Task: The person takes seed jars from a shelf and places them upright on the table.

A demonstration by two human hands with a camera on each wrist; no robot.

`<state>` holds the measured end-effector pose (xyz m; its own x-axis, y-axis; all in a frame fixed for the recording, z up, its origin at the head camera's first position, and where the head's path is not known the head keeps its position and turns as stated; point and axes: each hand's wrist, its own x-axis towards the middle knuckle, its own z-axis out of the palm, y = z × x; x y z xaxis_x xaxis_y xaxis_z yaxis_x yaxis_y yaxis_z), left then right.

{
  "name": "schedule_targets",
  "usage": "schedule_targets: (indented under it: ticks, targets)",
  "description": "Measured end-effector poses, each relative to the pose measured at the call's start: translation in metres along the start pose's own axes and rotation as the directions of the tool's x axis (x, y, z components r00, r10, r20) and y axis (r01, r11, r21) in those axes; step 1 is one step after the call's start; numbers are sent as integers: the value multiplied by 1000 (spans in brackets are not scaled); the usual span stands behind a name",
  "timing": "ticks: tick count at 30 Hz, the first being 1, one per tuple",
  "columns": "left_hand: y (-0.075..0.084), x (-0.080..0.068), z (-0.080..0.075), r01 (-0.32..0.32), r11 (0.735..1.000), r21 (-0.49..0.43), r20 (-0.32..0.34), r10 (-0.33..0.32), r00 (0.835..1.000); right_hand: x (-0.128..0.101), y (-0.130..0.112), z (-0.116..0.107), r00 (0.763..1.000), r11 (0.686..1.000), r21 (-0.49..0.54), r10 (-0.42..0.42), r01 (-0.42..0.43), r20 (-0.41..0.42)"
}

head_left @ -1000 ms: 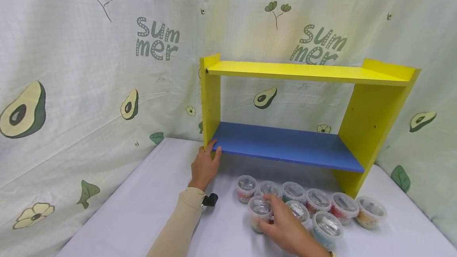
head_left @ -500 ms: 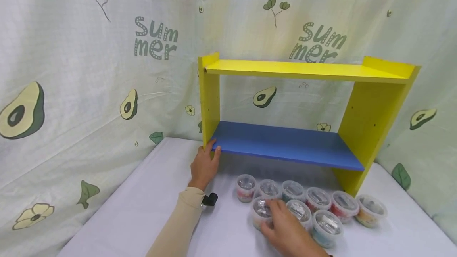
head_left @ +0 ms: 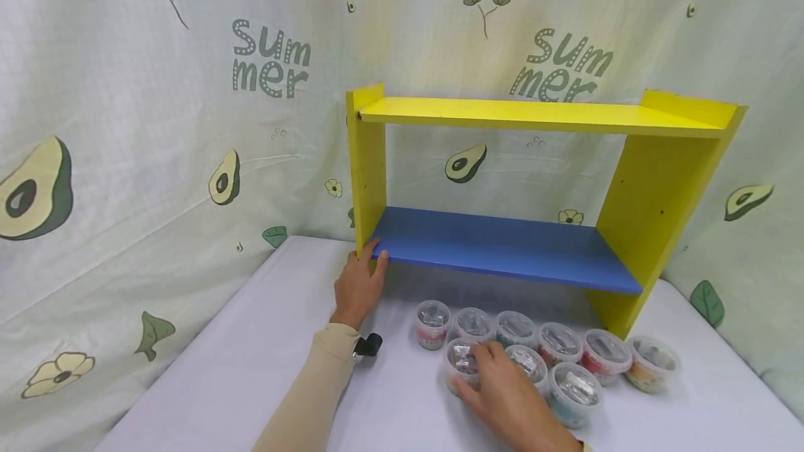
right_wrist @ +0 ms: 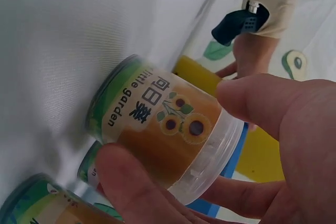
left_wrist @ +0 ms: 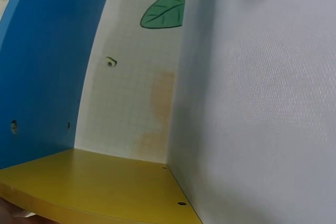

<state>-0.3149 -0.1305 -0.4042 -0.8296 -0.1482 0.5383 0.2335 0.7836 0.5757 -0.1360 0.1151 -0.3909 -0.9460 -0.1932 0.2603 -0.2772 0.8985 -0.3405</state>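
Observation:
In the head view my left hand [head_left: 359, 286] grips the lower left of a shelf unit, where the yellow side panel [head_left: 367, 180] meets the blue shelf [head_left: 502, 243]. My right hand [head_left: 505, 393] holds a clear plastic tub [head_left: 461, 363] at the left end of the front row. Seen from the right wrist, this tub [right_wrist: 168, 121] has a sunflower label reading "little garden", with thumb and a finger on opposite sides. The left wrist view shows the yellow panel [left_wrist: 94, 187] and blue board [left_wrist: 47, 66]; the left hand barely shows at its corner.
Behind the held tub runs a row of similar tubs, from a pink-labelled tub [head_left: 433, 326] to an orange one [head_left: 652, 365]. A blue-green tub [head_left: 574, 396] stands right of my right hand. Patterned cloth [head_left: 188, 194] hangs behind the white table [head_left: 239, 354].
The right hand has brought the held tub slightly to the right, closer to the front-row tubs. The left hand keeps its place on the shelf unit. The head view has tilted down a little.

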Motion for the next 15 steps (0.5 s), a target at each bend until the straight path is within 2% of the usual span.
schedule_targets:
  ticks: [9,15]
  targets:
    - [-1,0,-1,-2,1000,7,1,2,1000,0,1,-2,999,999,-40,-13,11,-38]
    - [-9,-7,-10,-23,999,31,-13,23,1000,0,-1,-14,999,1000,1,-16,16,-47]
